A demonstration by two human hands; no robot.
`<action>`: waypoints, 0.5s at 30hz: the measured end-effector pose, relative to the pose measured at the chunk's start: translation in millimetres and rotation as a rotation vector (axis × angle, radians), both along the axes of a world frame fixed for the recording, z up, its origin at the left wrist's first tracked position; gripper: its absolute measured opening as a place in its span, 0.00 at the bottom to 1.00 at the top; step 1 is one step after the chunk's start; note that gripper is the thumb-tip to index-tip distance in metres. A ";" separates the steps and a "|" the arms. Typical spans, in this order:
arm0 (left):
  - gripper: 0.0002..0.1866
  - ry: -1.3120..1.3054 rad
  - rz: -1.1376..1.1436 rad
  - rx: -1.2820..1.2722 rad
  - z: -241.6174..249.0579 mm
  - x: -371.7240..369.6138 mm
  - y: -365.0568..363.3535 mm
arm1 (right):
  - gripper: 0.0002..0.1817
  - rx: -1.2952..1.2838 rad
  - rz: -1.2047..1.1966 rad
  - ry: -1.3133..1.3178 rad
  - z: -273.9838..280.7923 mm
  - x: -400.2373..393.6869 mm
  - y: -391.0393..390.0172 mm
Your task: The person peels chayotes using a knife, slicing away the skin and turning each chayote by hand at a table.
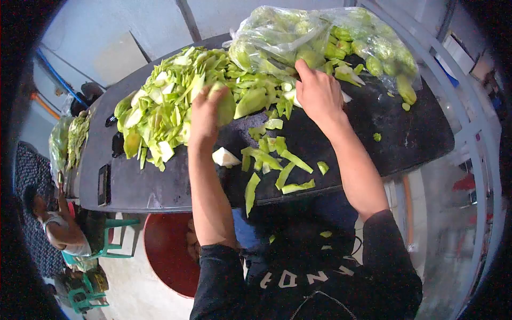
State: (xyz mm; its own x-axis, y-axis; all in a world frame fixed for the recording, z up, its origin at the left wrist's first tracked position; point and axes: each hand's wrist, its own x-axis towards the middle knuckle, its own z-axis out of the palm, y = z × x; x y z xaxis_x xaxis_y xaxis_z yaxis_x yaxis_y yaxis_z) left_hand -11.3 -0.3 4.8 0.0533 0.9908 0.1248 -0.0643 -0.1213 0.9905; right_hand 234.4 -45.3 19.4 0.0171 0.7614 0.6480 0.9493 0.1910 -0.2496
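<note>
My left hand (pixel 207 113) is closed around a pale green vegetable (pixel 226 106), at the right side of a large heap of cut green pieces (pixel 160 106) on the dark table (pixel 416 133). My right hand (pixel 319 92) is at the front edge of a clear plastic bag (pixel 277 37) of whole green vegetables. Its fingers are bent, and something white shows beside and beneath it; what it holds, if anything, I cannot make out. Between and below my hands lie loose green peels (pixel 272 154) and a white chunk (pixel 225 158).
A phone-like dark object (pixel 104 184) lies near the table's left edge. Below the table stands a red tub (pixel 165 250). A person (pixel 66 232) sits at the far left near green stools (pixel 114 240). Metal rails (pixel 472 128) run along the right.
</note>
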 end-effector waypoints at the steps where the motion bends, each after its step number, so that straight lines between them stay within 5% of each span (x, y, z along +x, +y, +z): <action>1: 0.30 0.426 0.197 0.087 -6.0 3.1 4.0 | 0.13 0.012 0.004 0.003 1.2 -0.5 -0.2; 3: 0.32 0.865 0.247 0.257 -34.3 0.9 20.7 | 0.14 -0.058 -0.005 0.030 2.7 -3.4 -2.2; 7: 0.32 0.915 0.228 0.386 -25.2 18.3 8.8 | 0.15 0.001 0.117 0.164 -2.0 -3.6 -2.5; 9: 0.32 0.824 0.430 0.843 2.7 45.1 -23.2 | 0.14 -0.023 0.108 0.172 -2.4 -1.3 -0.8; 10: 0.32 0.827 0.422 0.849 11.6 55.3 -33.7 | 0.17 -0.005 0.142 0.176 -8.4 0.7 3.4; 15: 0.37 1.307 0.272 1.068 26.5 81.6 -33.4 | 0.16 0.031 0.217 0.214 -0.6 3.1 -1.2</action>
